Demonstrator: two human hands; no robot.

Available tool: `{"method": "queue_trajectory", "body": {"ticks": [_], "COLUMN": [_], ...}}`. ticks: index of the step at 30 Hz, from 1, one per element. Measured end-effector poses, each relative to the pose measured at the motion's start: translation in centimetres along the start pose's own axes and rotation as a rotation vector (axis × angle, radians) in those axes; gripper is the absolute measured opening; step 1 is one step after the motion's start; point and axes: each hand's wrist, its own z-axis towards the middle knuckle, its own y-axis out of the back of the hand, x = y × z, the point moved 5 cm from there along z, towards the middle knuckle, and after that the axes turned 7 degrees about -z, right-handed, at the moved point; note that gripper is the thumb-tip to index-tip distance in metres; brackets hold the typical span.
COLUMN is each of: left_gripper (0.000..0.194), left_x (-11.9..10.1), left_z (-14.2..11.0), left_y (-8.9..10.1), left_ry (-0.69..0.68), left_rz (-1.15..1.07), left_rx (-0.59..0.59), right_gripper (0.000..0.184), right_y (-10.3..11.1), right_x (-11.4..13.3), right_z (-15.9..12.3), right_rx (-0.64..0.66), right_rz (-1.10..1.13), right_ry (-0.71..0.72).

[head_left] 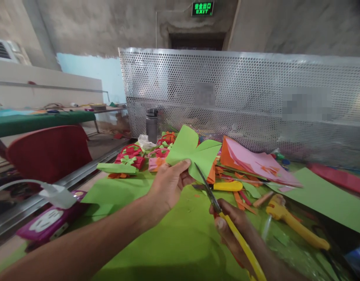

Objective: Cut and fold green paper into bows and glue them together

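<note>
Between the thumb and fingers of my left hand (171, 181) is a sheet of light green craft paper (182, 146), cut into rounded lobes like petals and held up above the table. My right hand (234, 222) grips scissors (210, 193) with yellow handles. Their blades point up and to the left, at the lower edge of the green paper close to my left thumb. Whether the blades have paper between them I cannot tell. Behind the paper lies a yellow-handled cutter (228, 186), partly hidden by the scissors.
Small red and pink paper bags (131, 156) with green bows stand at the back left. Pink and orange sheets (252, 160) lie to the right, near a yellow glue gun (297, 224). A purple power strip (48, 222) sits left, a grey bottle (152, 127) behind. A perforated metal panel (244, 89) bounds the back.
</note>
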Motion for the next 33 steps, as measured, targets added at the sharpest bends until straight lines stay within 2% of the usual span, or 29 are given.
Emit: {"method": "queue_trajectory", "body": {"ticks": [5,13,23,33], "left_gripper": [0.005,0.008,0.007,0.014], "left_x": [0.24,0.67,0.7,0.65], "left_z": [-0.17,-0.19,-0.38,-0.39], "left_y": [-0.18,0.09,0.01,0.08], "left_ry": [0.006,-0.009,-0.004,0.001], "left_rz": [0.004,0.033,0.034,0.073], "left_rx": [0.027,0.015,0.036,0.001], "right_gripper": [0.035,0.05,0.033,0.04], "right_y": [0.14,0.06,0.12,0.29], "right_x": [0.5,0.24,0.15,-0.27], "right_z": [-0.02,0.23,0.03,0.08], "right_rx": [0.001,0.053,0.004,0.03], "right_rz": [-0.005,-0.034,-0.032,-0.071], "right_ry": [0.065,0.007,0.056,-0.009]}}
